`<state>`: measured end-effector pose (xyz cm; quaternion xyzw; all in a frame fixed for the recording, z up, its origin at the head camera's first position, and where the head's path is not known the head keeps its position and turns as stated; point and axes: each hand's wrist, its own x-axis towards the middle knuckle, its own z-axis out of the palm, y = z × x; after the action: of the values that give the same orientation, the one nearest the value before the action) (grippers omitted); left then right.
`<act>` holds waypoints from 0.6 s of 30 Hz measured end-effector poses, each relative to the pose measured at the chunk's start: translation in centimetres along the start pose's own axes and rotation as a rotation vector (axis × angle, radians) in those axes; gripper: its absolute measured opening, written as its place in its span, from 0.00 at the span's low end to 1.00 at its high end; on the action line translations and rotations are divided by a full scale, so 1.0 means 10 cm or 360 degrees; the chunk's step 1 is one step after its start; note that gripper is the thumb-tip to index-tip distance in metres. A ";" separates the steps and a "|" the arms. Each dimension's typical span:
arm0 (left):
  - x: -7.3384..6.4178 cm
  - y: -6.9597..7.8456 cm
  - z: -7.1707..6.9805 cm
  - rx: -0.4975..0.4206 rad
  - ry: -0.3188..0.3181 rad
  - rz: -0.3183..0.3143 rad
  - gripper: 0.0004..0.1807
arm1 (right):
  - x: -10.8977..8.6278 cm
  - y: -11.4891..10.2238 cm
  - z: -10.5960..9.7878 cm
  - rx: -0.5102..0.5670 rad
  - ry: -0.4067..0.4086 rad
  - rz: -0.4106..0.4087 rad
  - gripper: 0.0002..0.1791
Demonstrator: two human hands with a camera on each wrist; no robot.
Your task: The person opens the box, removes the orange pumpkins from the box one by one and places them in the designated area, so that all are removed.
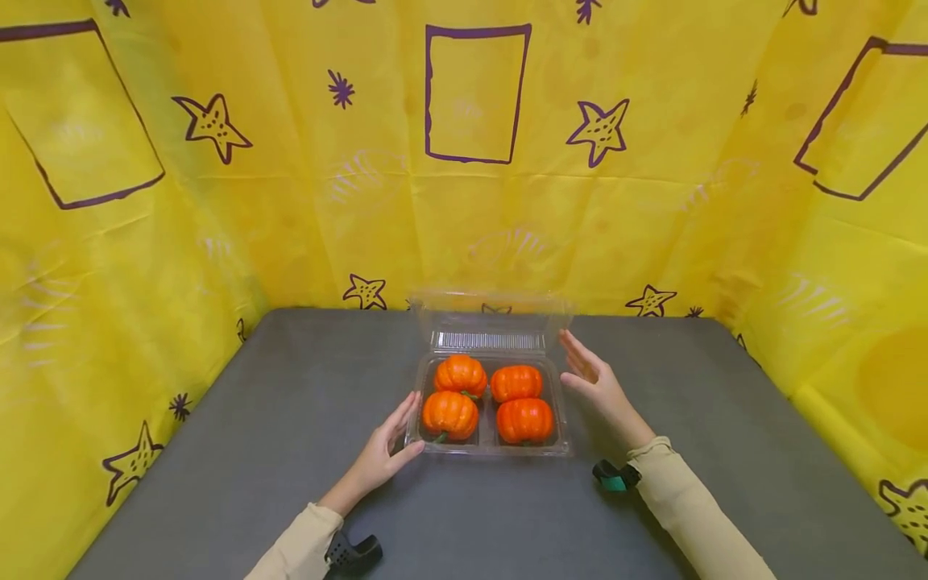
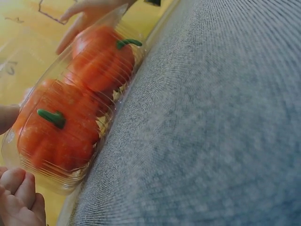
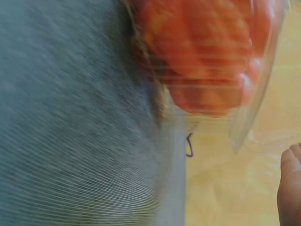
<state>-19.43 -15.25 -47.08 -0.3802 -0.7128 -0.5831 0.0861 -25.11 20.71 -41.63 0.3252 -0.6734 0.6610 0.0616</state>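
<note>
Cloth [image 1: 304, 201], yellow with purple starfish and quadrilateral outlines, hangs behind the box [image 1: 489, 451] and off to both its sides. The desk [image 1: 297, 435], dark grey, carries the box and extends around it. Beige sleeves [image 1: 692, 503] slant toward the box, one from its near left, one from its near right. The box itself is clear plastic, its lid [image 1: 493, 324] raised along the far edge. The right hand [image 1: 598, 388] is beside the far right corner of the box, near the lid; its grip is loose, fingers extended, holding nothing. The left hand [image 1: 379, 457] lies at the near left corner of the box, fingers along the side wall, thumb by the front rim; its grip is unclosed, and whether it presses the plastic cannot be told. Four orange pumpkins [image 1: 449, 415] sit inside the box, two by two. Black straps [image 1: 616, 475], one per wrist, appear nearer than the box. Green stems [image 2: 51, 117] show through the box's front wall.
</note>
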 end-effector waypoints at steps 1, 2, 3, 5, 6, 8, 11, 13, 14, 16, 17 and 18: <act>0.01 0.01 0.00 0.0012 0.0000 -0.0007 0.38 | 0.03 0.00 -0.01 -0.0036 0.0015 0.0016 0.34; 0.02 0.02 0.00 0.0020 -0.0001 -0.0009 0.38 | 0.07 0.00 -0.02 -0.0076 0.0024 0.0025 0.34; 0.03 0.04 0.00 0.0026 -0.0002 -0.0010 0.37 | 0.09 0.01 -0.04 -0.0114 0.0036 0.0039 0.34; 0.04 0.05 0.00 0.0034 0.0001 -0.0007 0.37 | 0.15 0.01 -0.05 -0.0185 0.0052 0.0078 0.33; 0.04 0.05 0.01 0.0034 0.0004 -0.0009 0.37 | 0.18 0.01 -0.05 -0.0216 0.0054 0.0096 0.34; 0.04 0.05 0.01 0.0050 0.0007 0.0002 0.37 | 0.23 -0.02 -0.05 -0.0254 0.0046 0.0127 0.34; 0.04 0.01 0.01 0.0065 0.0012 0.0031 0.38 | 0.30 -0.09 -0.02 -0.0312 0.0038 0.0162 0.36; 0.05 -0.01 0.00 0.0073 0.0013 0.0058 0.39 | 0.34 -0.14 -0.01 -0.0352 0.0036 0.0194 0.37; 0.05 0.00 0.00 0.0072 0.0014 0.0063 0.39 | 0.35 -0.13 -0.02 -0.0380 0.0030 0.0210 0.38; 0.06 0.06 0.00 0.0089 0.0025 0.0056 0.38 | 0.38 -0.06 -0.05 -0.0415 0.0023 0.0244 0.39; 0.07 0.10 -0.01 0.0100 0.0029 0.0054 0.38 | 0.39 -0.02 -0.06 -0.0429 0.0018 0.0258 0.40; 0.07 0.14 -0.01 0.0111 0.0035 0.0043 0.37 | 0.41 0.03 -0.08 -0.0445 0.0012 0.0272 0.41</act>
<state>-19.05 -14.97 -45.55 -0.3802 -0.7265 -0.5607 0.1150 -28.79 19.97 -39.70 0.2526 -0.7838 0.5649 0.0524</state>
